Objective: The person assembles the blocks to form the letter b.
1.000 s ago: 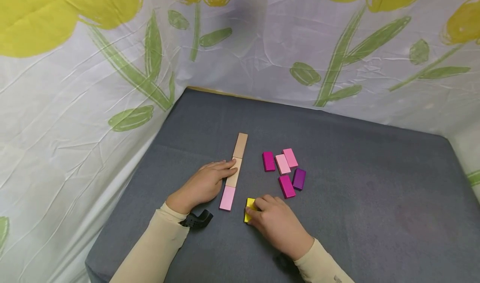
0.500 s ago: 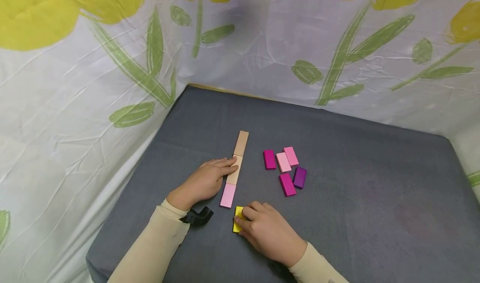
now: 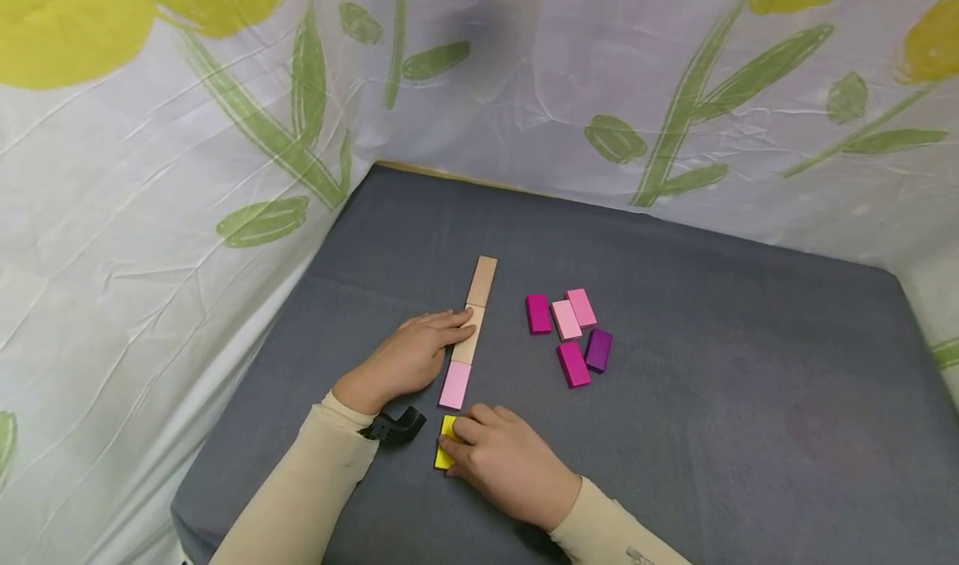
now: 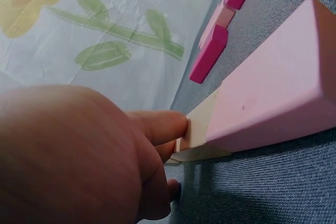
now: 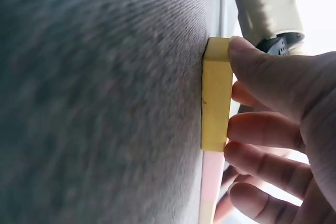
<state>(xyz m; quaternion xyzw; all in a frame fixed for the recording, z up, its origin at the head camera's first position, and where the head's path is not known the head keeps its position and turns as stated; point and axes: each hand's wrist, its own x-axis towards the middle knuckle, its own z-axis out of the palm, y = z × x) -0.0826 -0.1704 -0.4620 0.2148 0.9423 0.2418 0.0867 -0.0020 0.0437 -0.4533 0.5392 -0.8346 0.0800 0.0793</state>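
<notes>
Three blocks lie end to end in a line: a tan block [image 3: 483, 280] at the far end, a cream block [image 3: 466, 348] in the middle and a light pink block [image 3: 454, 384] nearest. My left hand [image 3: 404, 353] rests on the cream block with its fingers extended; the left wrist view shows the fingertips against it. Below the pink block's near end, my right hand [image 3: 505, 461] holds a yellow block [image 5: 217, 98] between thumb and fingers on the cloth. In the head view a small gap separates yellow from pink.
Right of the line lie several loose blocks: a magenta block [image 3: 538, 314], a pale pink block [image 3: 566, 319], a pink block [image 3: 581, 308], another magenta block [image 3: 573, 364] and a purple block [image 3: 598, 350]. Grey cloth [image 3: 712, 398] covers the table. A flowered curtain [image 3: 539, 91] hangs behind.
My right hand has moved left with the yellow block, from the right of the line to below the pink block's near end. My left hand stays on the cream block.
</notes>
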